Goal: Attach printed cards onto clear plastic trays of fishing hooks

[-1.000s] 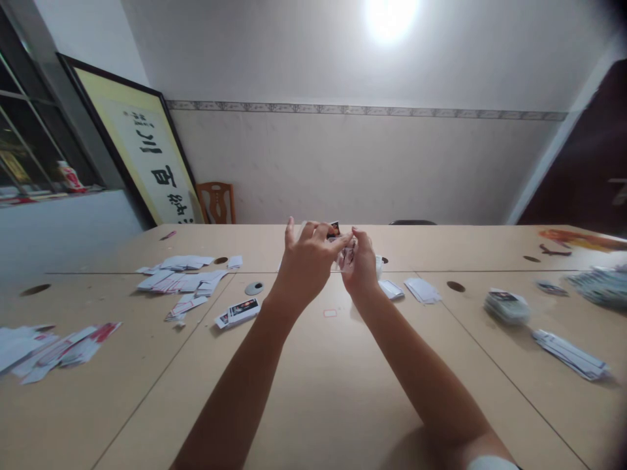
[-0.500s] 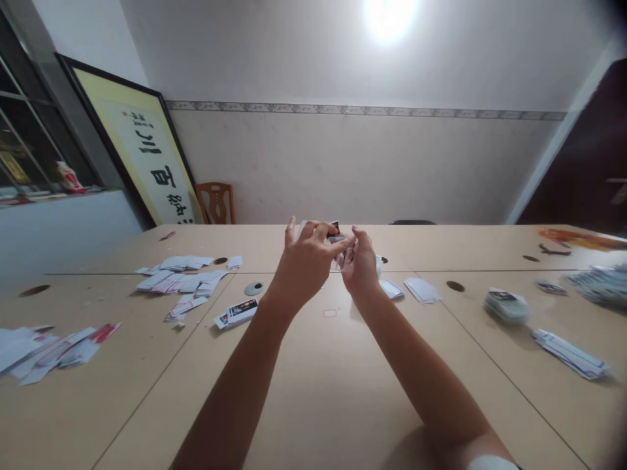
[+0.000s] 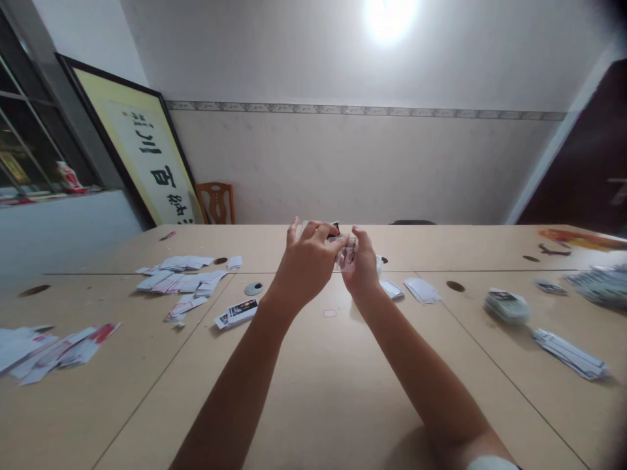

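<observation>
Both of my arms reach out over the wooden table. My left hand and my right hand meet above the table's middle and together grip a small bundle of cards. Most of the bundle is hidden behind my fingers; a dark corner and some white and red print show between them. A tiny red-edged label lies on the table just below my hands.
Loose white and red cards lie spread at the left, more at the far left. A small card stack, a round grey cap, white card piles and bundled stacks lie around. A framed calligraphy panel leans on the wall.
My hands stay together on the cards; the fingers shift slightly and the bundle sits a little lower. Nothing on the table has moved.
</observation>
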A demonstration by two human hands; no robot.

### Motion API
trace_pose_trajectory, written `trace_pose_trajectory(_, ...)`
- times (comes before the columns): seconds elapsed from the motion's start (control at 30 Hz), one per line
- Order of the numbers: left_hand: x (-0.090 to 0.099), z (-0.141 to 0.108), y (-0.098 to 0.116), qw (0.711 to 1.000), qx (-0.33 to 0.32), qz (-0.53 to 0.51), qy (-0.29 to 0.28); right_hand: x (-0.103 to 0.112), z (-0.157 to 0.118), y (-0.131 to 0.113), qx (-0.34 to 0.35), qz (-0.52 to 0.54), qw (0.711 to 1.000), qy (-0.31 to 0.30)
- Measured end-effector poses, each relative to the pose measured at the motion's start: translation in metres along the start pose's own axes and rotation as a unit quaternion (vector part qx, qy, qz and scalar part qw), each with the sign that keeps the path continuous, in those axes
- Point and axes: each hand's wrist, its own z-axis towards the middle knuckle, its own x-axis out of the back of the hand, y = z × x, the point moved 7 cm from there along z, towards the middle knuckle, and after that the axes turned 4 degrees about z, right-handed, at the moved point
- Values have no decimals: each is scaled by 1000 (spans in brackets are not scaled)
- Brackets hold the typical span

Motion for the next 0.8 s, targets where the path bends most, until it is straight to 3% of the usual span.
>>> trace_pose_trajectory(0.47, -5, 0, 3, 1000, -2, -1, -22, 1, 0, -2, 5, -22, 1000, 18)
trace_pose_trajectory(0.8, 14, 0, -1, 997, 45, -4, 66, 3, 9, 1, 19, -32, 999, -39)
